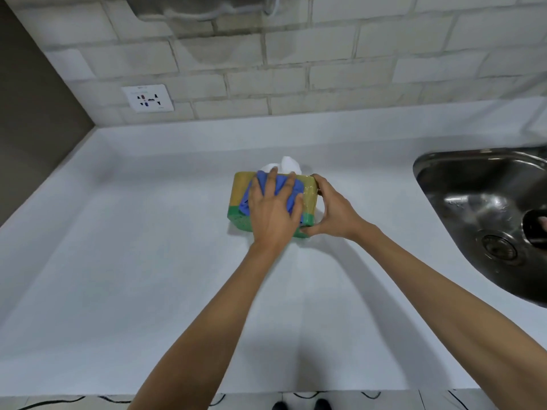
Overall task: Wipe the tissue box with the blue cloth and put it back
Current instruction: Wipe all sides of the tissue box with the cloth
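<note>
A yellow and green tissue box stands on the white countertop, with a white tissue sticking up behind it. The blue cloth lies bunched on the box's near face. My left hand presses flat on the cloth with its fingers spread. My right hand grips the box's right end, thumb at the lower corner and fingers over the upper edge.
A steel sink with a drain is set into the counter at the right, a dark round object at its edge. A wall socket sits on the brick-tiled wall behind. Floor tiles and shoes show below the counter's front edge.
</note>
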